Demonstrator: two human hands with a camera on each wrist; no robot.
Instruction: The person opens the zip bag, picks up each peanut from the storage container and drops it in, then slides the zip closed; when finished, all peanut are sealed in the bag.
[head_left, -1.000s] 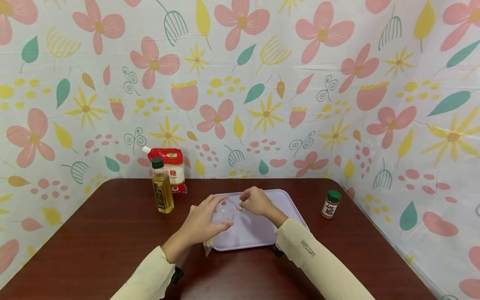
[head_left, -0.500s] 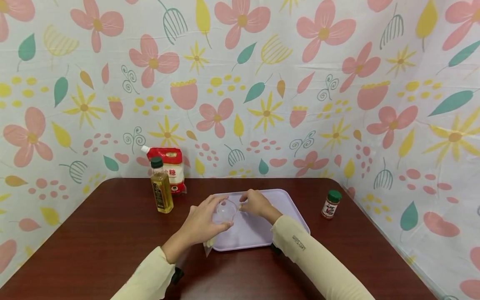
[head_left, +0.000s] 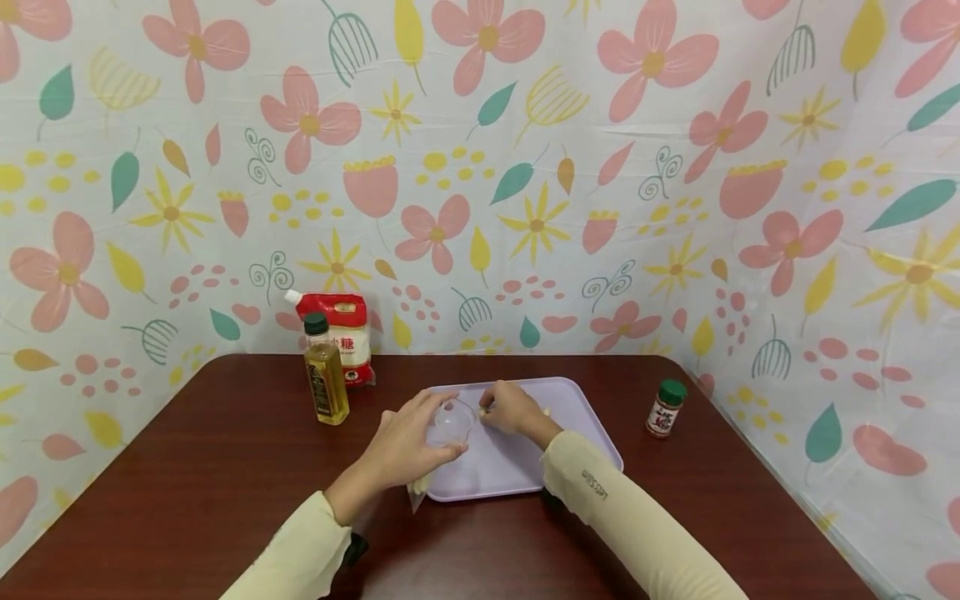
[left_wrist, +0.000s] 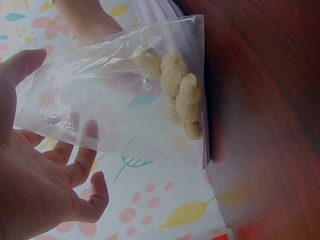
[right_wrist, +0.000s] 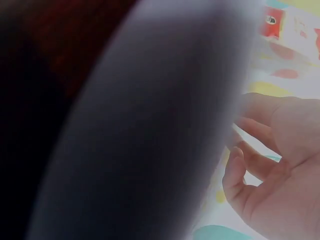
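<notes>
Peanuts in their shells (left_wrist: pixel 182 92) lie gathered at the closed end of a clear plastic bag (left_wrist: pixel 100 92), which the person's left hand (head_left: pixel 405 446) holds by the mouth, thumb and fingers spread wide so that the opening stands round between them. In the head view the bag's filled end hangs below that hand, beside the near left corner of a pale purple tray (head_left: pixel 510 467); whether it touches the tray cannot be told. The right hand (head_left: pixel 516 408) is over the tray, just beside the bag's mouth, its fingers drawn narrowly together in a pinch on a small pale piece (head_left: pixel 483 411). Another pale bit (head_left: pixel 547 411) shows on the tray beyond the right wrist. In the right wrist view a blurred grey shape (right_wrist: pixel 140 125) fills much of the frame and hides those fingertips. The tray sits on a dark reddish-brown table (head_left: pixel 187 467). Toward the back left, an oil bottle with a dark green cap (head_left: pixel 326 379) stands in front of a red and white sugar pouch (head_left: pixel 352 337). A small green-lidded jar (head_left: pixel 666 408) stands well apart to the right, and a flower-patterned cloth (head_left: pixel 480 275) hangs behind the table.
</notes>
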